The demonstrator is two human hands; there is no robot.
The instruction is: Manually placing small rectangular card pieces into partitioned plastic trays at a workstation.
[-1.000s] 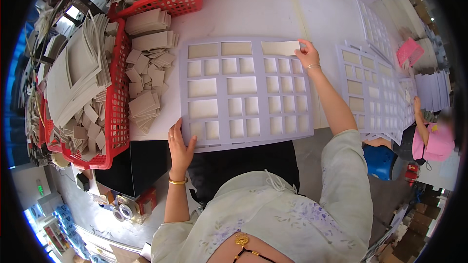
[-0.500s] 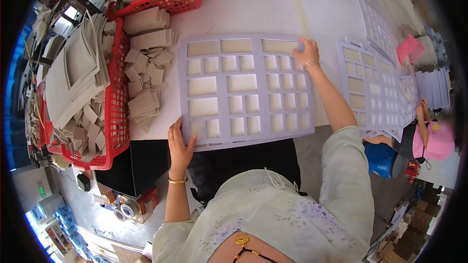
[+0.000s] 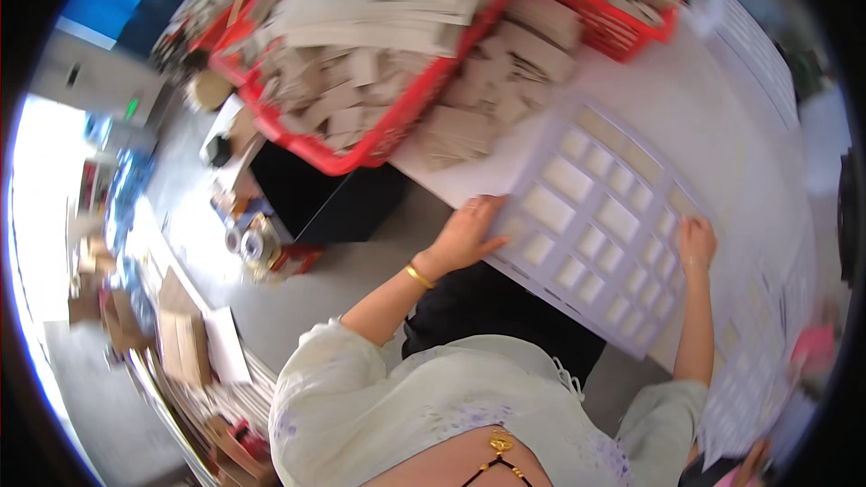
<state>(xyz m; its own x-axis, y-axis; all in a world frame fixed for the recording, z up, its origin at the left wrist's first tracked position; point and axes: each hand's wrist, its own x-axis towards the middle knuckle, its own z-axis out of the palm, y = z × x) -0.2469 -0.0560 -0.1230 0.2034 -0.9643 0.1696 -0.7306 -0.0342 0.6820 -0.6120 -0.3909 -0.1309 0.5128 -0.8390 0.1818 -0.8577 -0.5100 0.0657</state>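
My left hand lies flat, fingers spread and holding nothing, pressed on the near left corner of the pale lilac die-cut sheet. My right hand rests on the same sheet at its far right edge, fingers loosely open, laid on the surface rather than closed around it. A gold bangle sits on my left wrist.

The sheet lies on the white table, its near edge overhanging the table's edge toward me. It is cut into rows of rectangular windows, most of them showing cream cardboard pieces inside.

Beyond the sheet's left corner, loose cardboard pieces are stacked on the table, touching or almost touching the sheet. Further left of the sheet stands a red plastic basket heaped with more cardboard pieces, and a second red basket sits past the sheet's far side. To the right of the sheet lie more white die-cut sheets, blurred.
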